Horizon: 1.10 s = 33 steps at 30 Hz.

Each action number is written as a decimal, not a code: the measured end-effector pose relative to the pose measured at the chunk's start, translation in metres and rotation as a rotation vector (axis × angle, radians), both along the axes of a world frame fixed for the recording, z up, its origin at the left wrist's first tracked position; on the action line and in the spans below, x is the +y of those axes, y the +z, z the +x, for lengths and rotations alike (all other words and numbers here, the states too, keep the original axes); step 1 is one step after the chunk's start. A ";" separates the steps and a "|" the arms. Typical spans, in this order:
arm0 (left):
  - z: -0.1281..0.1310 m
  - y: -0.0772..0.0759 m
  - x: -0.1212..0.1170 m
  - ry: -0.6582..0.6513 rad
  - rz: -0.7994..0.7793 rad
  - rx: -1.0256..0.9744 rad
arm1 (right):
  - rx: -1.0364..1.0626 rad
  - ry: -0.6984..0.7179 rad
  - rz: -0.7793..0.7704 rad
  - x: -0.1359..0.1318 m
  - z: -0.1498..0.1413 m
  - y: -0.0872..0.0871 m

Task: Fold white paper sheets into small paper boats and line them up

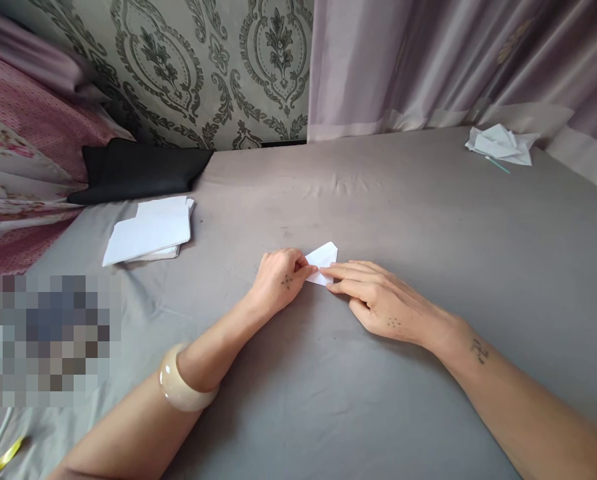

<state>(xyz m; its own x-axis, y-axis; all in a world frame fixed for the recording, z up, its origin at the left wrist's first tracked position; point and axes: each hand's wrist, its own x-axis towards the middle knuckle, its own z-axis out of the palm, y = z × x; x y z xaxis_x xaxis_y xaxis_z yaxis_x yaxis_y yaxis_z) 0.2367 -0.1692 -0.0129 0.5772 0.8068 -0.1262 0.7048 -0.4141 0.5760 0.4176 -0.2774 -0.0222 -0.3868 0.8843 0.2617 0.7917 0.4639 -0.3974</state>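
Note:
A small piece of folded white paper (323,255) lies on the grey sheet between my two hands. Its top comes to a blunt, narrow corner. My left hand (282,280) pinches the paper's left side between thumb and curled fingers. From the right, my right hand (378,293) lays its stretched fingertips on the paper's right edge, palm down. The fingers of both hands almost meet over the middle of the paper and hide part of it.
White paper sheets (151,230) are stacked at the left, before a black cloth (143,170). Folded white papers (501,143) lie at the far right beside a thin green stick (498,165). A yellow object (4,457) lies at the lower left. Curtains (403,67) hang behind.

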 end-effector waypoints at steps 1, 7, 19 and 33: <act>0.000 0.000 0.000 0.001 0.002 0.005 | 0.000 0.004 0.002 0.000 0.000 0.000; 0.003 0.000 0.002 0.005 0.000 0.053 | -0.024 0.012 -0.009 0.000 -0.001 0.000; 0.000 -0.006 0.005 -0.022 0.028 0.000 | -0.100 -0.014 -0.046 0.002 -0.006 0.002; -0.053 -0.007 -0.061 -0.474 0.544 0.184 | -0.062 -0.033 -0.032 0.003 -0.004 -0.001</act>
